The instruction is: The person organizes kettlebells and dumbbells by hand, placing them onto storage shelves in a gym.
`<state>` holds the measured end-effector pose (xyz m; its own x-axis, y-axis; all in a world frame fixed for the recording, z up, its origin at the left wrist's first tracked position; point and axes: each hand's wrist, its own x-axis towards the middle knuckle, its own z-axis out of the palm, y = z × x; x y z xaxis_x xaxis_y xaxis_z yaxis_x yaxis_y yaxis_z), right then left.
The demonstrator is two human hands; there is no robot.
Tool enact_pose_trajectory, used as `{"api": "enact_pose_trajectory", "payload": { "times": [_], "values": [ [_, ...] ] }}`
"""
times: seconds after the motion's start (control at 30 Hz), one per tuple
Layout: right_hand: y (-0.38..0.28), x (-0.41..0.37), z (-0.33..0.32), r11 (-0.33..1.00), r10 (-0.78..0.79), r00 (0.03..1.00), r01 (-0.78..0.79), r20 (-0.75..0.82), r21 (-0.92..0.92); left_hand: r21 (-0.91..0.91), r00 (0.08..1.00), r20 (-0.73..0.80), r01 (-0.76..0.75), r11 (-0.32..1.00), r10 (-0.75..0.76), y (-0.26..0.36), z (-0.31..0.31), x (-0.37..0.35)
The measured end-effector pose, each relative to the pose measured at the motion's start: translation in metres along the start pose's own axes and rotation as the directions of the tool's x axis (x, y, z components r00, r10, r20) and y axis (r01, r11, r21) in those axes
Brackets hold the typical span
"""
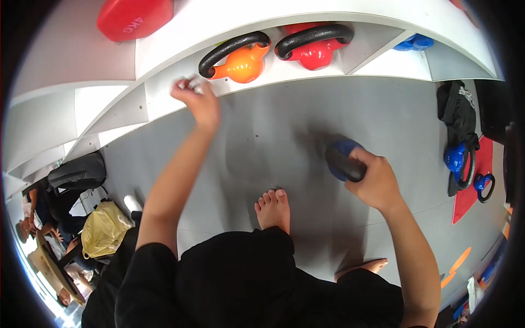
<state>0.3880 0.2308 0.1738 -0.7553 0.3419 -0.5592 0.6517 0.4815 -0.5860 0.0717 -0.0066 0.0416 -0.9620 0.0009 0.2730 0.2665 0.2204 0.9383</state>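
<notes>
We've gray flr [262, 120] below, white shelf unit [229, 13] up front; orange KB [244, 64] & red KB [315, 54] sit side by side in it. Blue KB [342, 156] hangs over flr on our R, our R hand [377, 180] wrapped round its handle. Our L hand [198, 101]'s blurry, half-curled, empty, nr orange KB.

Yellow bag [104, 232]: left, near dark backpack [79, 172]
Red mat [462, 210]: on grey floor [268, 115], right
Orange marks [460, 259]: lower right
</notes>
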Motion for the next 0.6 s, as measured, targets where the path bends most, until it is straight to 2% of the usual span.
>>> {"api": "enact_pose_trajectory", "payload": {
  "times": [0.03, 0.07, 0.1, 0.17, 0.2, 0.27, 0.3, 0.37, 0.4, 0.43, 0.47, 0.5, 0.53, 0.6],
  "values": [
    [0.004, -0.002, 0.003, 0.995, -0.096, 0.988, 0.098, -0.118, 0.01, 0.219, 0.93, 0.198, -0.35, 0.911, 0.31, 0.013, -0.009, -0.042],
    [0.006, -0.005, 0.006, 0.996, -0.094, 0.988, 0.094, -0.124, -0.009, 0.003, 0.858, 0.369, -0.385, 0.923, 0.357, 0.052, -0.005, -0.084],
    [0.007, -0.005, 0.009, 0.991, -0.137, 0.978, 0.136, -0.158, -0.015, -0.031, 0.598, 0.648, -0.597, 0.801, 0.471, 0.104, -0.003, -0.105],
    [0.01, -0.016, -0.002, 0.983, -0.181, 0.964, 0.174, -0.197, -0.052, -0.345, 0.227, 0.77, -0.638, 0.688, 0.596, 0.158, 0.028, -0.138],
    [0.011, -0.021, -0.008, 0.977, -0.19, 0.968, 0.202, -0.163, 0.061, -0.352, 0.236, 0.757, -0.639, 0.684, 0.61, 0.173, 0.039, -0.151],
    [0.017, -0.038, -0.025, 0.942, -0.227, 0.97, 0.241, -0.087, 0.232, -0.311, 0.113, 0.85, -0.681, 0.663, 0.515, 0.196, 0.059, -0.168],
    [0.028, -0.048, -0.035, 0.942, -0.235, 0.967, 0.252, -0.1, 0.222, -0.316, 0.113, 0.842, -0.689, 0.652, 0.528, 0.201, 0.069, -0.175],
    [0.06, -0.069, -0.053, 0.95, -0.31, 0.944, 0.303, -0.109, -0.073, -0.125, -0.052, 0.99, -0.746, 0.654, 0.13, 0.198, 0.089, -0.192],
    [0.079, -0.078, -0.056, 0.95, -0.31, 0.942, 0.303, -0.127, -0.078, -0.116, -0.064, 0.993, -0.716, 0.689, 0.101, 0.196, 0.098, -0.194],
    [0.103, -0.086, -0.052, 0.992, -0.054, 0.98, 0.074, -0.192, 0.102, -0.133, -0.076, 0.991, -0.722, 0.679, 0.113, 0.203, 0.102, -0.194],
    [0.13, -0.092, -0.045, 0.945, 0.206, 0.957, -0.141, -0.205, 0.294, -0.082, -0.089, 0.996, -0.702, 0.708, 0.027, 0.212, 0.103, -0.192],
    [0.174, -0.095, -0.032, 0.954, 0.257, 0.944, -0.213, -0.208, 0.214, -0.025, -0.104, 0.993, -0.684, 0.729, -0.063, 0.218, 0.102, -0.189],
    [0.211, -0.099, -0.018, 0.951, 0.302, 0.929, -0.28, -0.213, 0.13, -0.033, -0.107, 0.993, -0.697, 0.717, -0.058, 0.22, 0.1, -0.188],
    [0.238, -0.118, 0.005, 0.908, 0.393, 0.905, -0.41, -0.163, -0.086, 0.065, -0.05, 0.99, -0.656, 0.752, -0.13, 0.212, 0.091, -0.186]
  ]
}}
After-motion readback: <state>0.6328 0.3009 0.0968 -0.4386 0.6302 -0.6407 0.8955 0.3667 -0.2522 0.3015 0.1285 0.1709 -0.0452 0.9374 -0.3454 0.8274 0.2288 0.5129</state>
